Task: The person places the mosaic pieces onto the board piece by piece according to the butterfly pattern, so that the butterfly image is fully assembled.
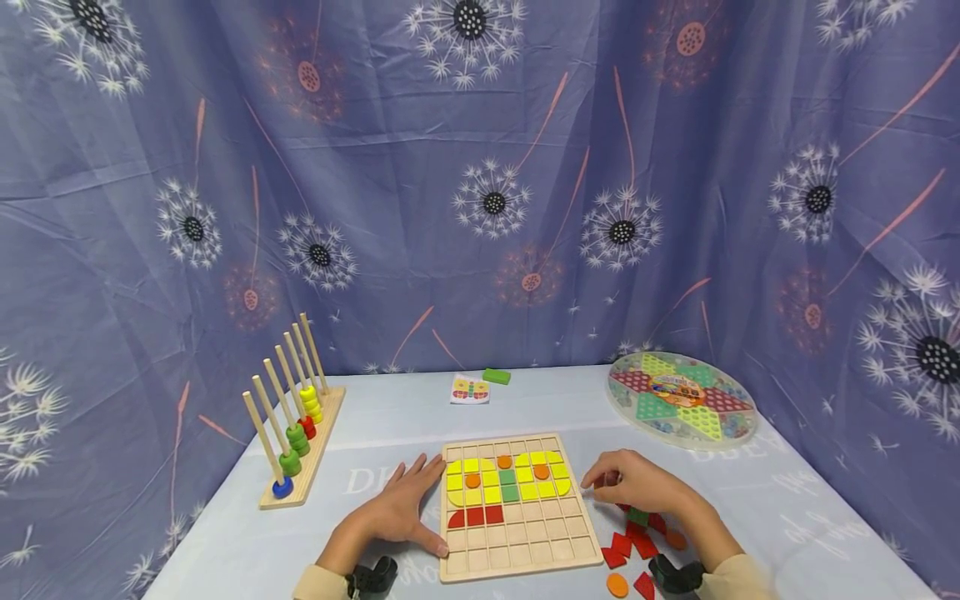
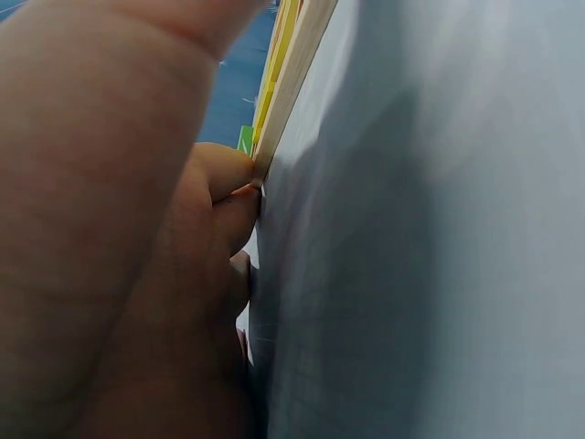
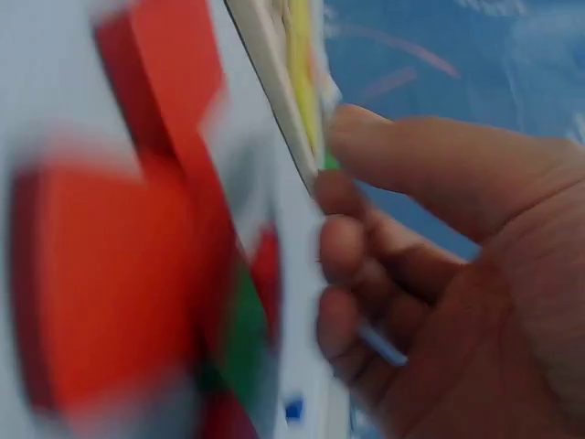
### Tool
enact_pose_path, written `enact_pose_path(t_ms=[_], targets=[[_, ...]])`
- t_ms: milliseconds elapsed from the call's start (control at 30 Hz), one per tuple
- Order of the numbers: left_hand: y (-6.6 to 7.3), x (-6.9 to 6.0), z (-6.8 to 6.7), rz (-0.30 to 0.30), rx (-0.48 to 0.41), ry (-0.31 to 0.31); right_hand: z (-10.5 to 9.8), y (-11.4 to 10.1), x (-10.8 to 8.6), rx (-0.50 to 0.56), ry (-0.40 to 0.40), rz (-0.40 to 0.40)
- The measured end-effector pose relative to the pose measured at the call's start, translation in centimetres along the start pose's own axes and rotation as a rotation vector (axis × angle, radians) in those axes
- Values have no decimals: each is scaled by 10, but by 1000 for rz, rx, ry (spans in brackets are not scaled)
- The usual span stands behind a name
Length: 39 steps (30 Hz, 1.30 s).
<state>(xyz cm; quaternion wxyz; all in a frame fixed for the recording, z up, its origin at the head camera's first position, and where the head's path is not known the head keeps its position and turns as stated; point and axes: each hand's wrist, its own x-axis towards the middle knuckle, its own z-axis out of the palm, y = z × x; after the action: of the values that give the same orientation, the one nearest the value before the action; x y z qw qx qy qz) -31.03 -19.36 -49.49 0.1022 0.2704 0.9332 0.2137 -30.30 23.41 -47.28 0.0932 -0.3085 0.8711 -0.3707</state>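
Note:
A wooden grid board (image 1: 525, 567) lies on the table, with yellow pieces (image 1: 454, 483), green squares (image 1: 509, 485), orange discs (image 1: 542, 472) and a short row of red pieces (image 1: 475, 516) set in it. My left hand (image 1: 401, 508) rests at its left side, fingers spread and thumb touching the lower left edge; the left wrist view shows fingers (image 2: 224, 174) against the wooden rim. My right hand (image 1: 637, 482) hovers by the right edge, fingers loosely bent. Nothing shows between its thumb and fingers (image 3: 340, 247). Below it lie loose red pieces (image 1: 642, 546), partly hidden by the hand.
A wooden peg stand (image 1: 318, 454) with coloured beads is at the left. A picture card (image 1: 470, 390) and a green block (image 1: 497, 377) lie at the back. A round Chinese checkers board (image 1: 652, 408) sits at the back right. Among the loose pieces is an orange disc (image 1: 617, 585).

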Motion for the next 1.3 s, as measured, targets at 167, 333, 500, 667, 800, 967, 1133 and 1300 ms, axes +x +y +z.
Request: enact_pose_path(t_ms=[167,333,500,667,800,967,1133,1300], targets=[[-2,1,2,10,2,-4,-21,22,-28,147,-73,37],[-4,0,0,20,10,11,-25,35,-36,193,-104,37],[-3,-1,-1,34,7,15,-23,39,-37,161,-66,38],[-1,-2,0,29,-1,15,-21,41,-38,113,-14,49],[-2,-2,0,30,5,17,-21,40,-39,90,-7,103],[-2,-1,-1,28,7,14,-22,35,-39,64,0,145],[-2,-1,-2,32,0,16,-19,32,-35,11,47,172],[-1,-1,-2,30,2,10,-16,31,-32,-13,68,147]])
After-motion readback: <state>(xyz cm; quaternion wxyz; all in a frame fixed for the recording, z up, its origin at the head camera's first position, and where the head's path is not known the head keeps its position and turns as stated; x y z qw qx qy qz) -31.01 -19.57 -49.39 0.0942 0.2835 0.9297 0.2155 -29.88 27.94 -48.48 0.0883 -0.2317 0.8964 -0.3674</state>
